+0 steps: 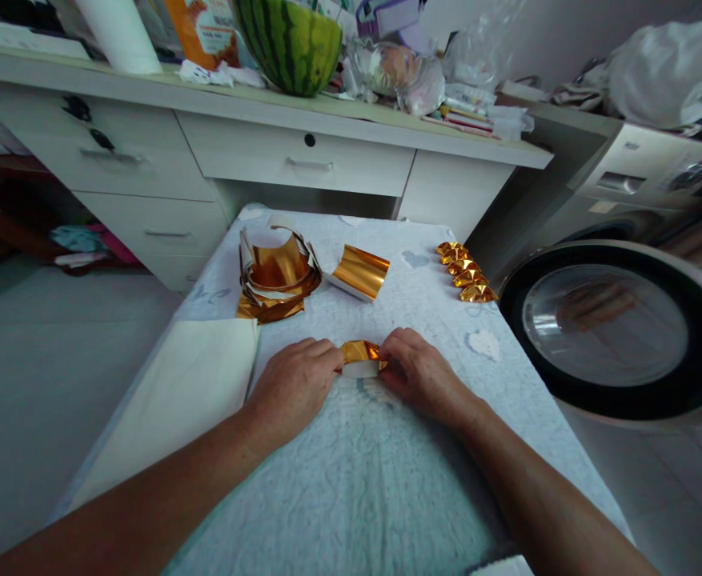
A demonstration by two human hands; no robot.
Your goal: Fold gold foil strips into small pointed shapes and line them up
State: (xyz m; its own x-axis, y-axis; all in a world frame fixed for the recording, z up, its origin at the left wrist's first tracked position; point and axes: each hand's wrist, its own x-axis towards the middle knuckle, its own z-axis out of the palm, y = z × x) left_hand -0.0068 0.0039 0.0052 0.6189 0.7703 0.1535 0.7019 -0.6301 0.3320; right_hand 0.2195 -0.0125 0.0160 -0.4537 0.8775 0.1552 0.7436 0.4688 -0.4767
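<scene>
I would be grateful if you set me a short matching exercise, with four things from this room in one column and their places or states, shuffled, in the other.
Things
1. Watermelon
2. Washing machine door
3. Gold paper piece
4. Small folded gold pieces

Places or states
A. Between the left hand and the right hand
B. In a row near the right edge of the cloth-covered table
C. On the counter
D. Swung open

Right pairs: 1-C, 2-D, 3-A, 4-B
</scene>
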